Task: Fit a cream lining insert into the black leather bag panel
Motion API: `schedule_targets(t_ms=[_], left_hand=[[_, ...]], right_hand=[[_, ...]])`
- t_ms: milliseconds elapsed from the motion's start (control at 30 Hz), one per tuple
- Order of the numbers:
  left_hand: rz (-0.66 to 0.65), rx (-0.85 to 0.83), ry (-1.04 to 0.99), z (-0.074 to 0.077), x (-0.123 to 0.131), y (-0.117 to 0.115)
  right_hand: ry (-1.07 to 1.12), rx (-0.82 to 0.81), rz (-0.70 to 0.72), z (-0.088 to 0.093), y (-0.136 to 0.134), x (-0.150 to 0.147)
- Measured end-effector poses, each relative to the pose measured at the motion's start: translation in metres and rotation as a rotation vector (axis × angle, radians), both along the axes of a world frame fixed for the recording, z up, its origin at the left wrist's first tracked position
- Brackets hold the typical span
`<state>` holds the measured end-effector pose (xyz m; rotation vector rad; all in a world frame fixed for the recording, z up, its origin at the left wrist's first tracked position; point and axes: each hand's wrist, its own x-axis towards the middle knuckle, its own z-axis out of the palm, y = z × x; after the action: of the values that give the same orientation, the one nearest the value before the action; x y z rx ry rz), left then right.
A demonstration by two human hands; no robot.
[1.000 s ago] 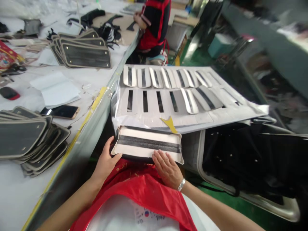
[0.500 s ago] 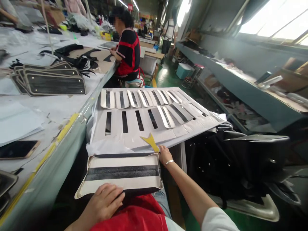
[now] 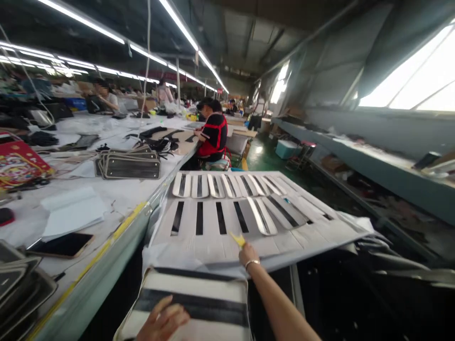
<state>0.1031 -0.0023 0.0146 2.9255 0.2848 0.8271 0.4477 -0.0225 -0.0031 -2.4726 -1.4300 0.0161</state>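
Observation:
In my right hand (image 3: 248, 255), which wears a bracelet, is a flat yellow piece with a notched end (image 3: 240, 240), held over the near edge of the white board (image 3: 209, 248). My left hand (image 3: 165, 319) is over the cream bag body with black bands (image 3: 220, 289) in front of me, its fingers apart and slightly bent. Whether its fingertips touch the bag body I cannot tell. Several black strips (image 3: 199, 219) lie in a row on the board. Behind and beside them are pale curved panels with dark middle bands (image 3: 262, 217).
To the left runs a long worktable (image 3: 124, 199) bearing stacked dark panels (image 3: 132, 166), a phone (image 3: 60, 245) and paper (image 3: 73, 213). A co-worker (image 3: 214, 130) sits at its far side. Dark material (image 3: 341, 293) fills the lower right; a shelf (image 3: 359, 156) lines the wall.
The view has tilted upward, so things sit lower in it. My right hand has moved the yellow piece farther over the board. My left hand's fingers have lifted and spread.

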Motion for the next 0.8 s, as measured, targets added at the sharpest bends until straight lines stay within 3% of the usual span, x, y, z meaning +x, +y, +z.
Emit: schedule_targets(t_ms=[100,200,300,400,467,567,700,800], left_hand=[[-0.079,-0.131,0.169,0.026,0.005,-0.002],[-0.009,-0.287,0.157,0.042,0.038,0.014],[0.016,-0.490,0.308,0.045,0.085,0.029],[-0.094,-0.671,0.589,0.042,0.126,0.031],[-0.177,-0.717,0.693,0.039,0.148,0.028],[-0.279,-0.793,0.747,0.031,0.174,0.027],[-0.411,-0.906,0.832,0.017,0.197,0.033],[-0.464,-0.964,0.872,0.009,0.203,0.039]], right_hand=[[0.199,-0.082,-0.119,0.003,-0.027,0.000],[0.353,-0.087,-0.134,0.015,-0.074,-0.003],[0.465,-0.054,-0.111,0.033,-0.121,-0.016],[0.413,-0.175,-0.117,0.043,-0.150,-0.034],[0.301,-0.286,-0.129,0.043,-0.156,-0.042],[0.221,-0.327,-0.127,0.040,-0.151,-0.045],[0.231,-0.341,-0.070,0.037,-0.131,-0.041],[0.320,-0.314,0.051,0.038,-0.126,-0.035]])
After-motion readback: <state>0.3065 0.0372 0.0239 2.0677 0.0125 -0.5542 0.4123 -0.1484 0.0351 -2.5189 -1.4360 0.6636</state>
